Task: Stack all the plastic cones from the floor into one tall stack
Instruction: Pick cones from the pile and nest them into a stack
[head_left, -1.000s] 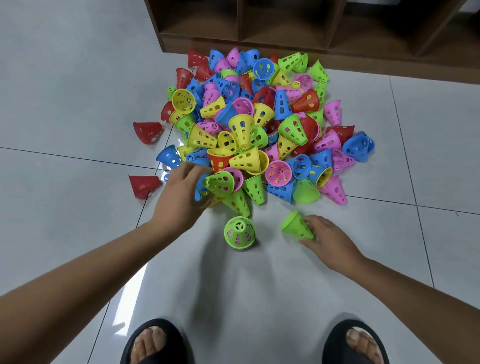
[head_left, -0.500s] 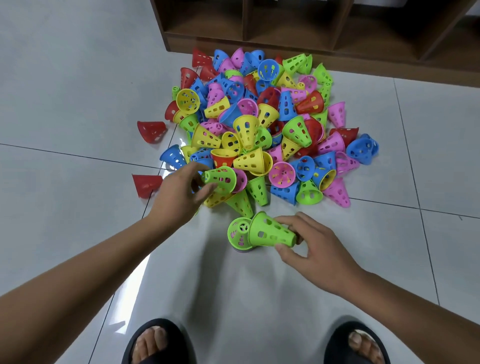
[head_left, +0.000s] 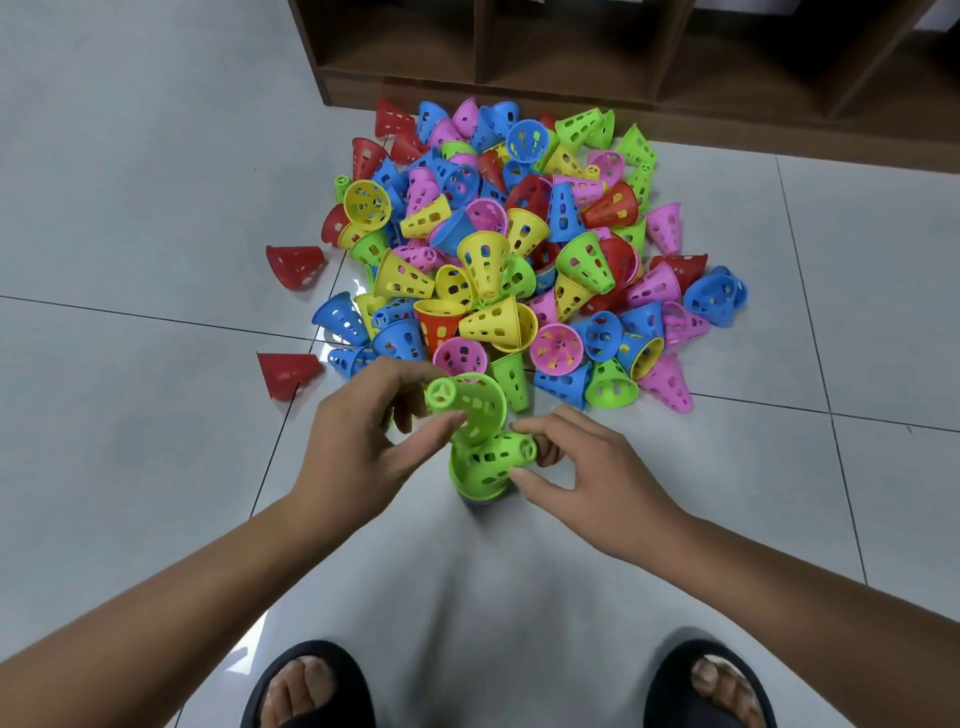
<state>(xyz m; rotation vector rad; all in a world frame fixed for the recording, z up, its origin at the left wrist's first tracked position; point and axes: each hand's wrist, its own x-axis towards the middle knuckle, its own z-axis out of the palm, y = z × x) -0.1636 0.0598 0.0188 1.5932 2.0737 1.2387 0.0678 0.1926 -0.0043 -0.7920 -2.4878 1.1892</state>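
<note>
A big pile of perforated plastic cones (head_left: 519, 249) in red, blue, pink, yellow and green lies on the tiled floor. In front of it a short stack of green cones (head_left: 480, 467) stands on the floor. My right hand (head_left: 582, 467) pinches the top of the stack's upper cone between thumb and fingers. My left hand (head_left: 363, 436) holds another green cone (head_left: 470, 402) tilted just above and behind the stack, its narrow end toward me. What lies under the stack is mostly hidden.
Two red cones (head_left: 295, 266) (head_left: 284, 371) lie apart at the pile's left. A brown wooden shelf unit (head_left: 623, 57) stands behind the pile. My feet in black sandals (head_left: 306, 686) (head_left: 711, 686) stand at the bottom edge.
My right hand has set its green cone upright on the one standing on the floor. My left hand has lifted a green cone out of the pile and brought it over the stack.
</note>
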